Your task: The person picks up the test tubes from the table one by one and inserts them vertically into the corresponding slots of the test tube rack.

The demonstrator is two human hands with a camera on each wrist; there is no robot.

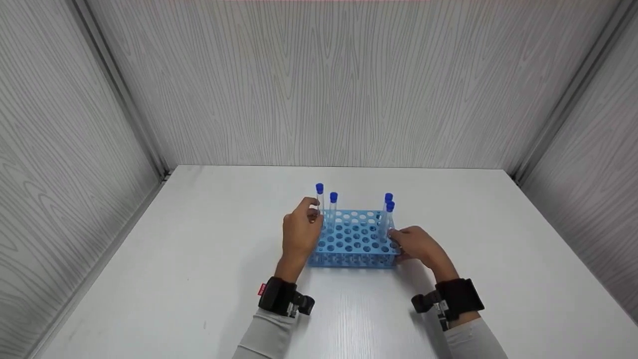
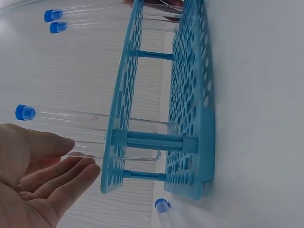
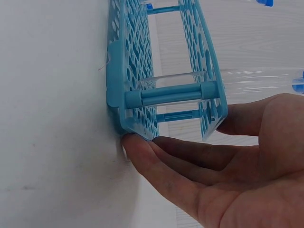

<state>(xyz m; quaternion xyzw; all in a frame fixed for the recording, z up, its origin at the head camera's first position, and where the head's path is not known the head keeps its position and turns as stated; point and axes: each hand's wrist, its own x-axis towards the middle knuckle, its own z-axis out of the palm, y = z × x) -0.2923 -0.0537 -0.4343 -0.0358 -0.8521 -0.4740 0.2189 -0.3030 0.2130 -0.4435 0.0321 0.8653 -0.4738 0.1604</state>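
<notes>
A light blue test tube rack (image 1: pixel 356 260) stands on the white table. In its left end, my left hand (image 1: pixel 301 229) pinches a clear, blue-capped test tube (image 1: pixel 320 198) between thumb and fingers; the tube's lower end (image 2: pixel 140 153) sits inside the rack in the left wrist view. Just right of it stands a second blue-capped tube (image 1: pixel 332 212). My right hand (image 1: pixel 416 244) grips the rack's right end, thumb at the top plate and fingers at the bottom plate (image 3: pixel 118 76). Beside that thumb, two more capped tubes (image 1: pixel 390 214) stand close together.
Another blue cap (image 2: pixel 162 205) on a clear tube shows beyond the rack's left end in the left wrist view; in the head view my left hand covers that spot. Grey wood-grain panels (image 1: pixel 319 85) rise behind the table (image 1: pixel 199 224) and at both sides.
</notes>
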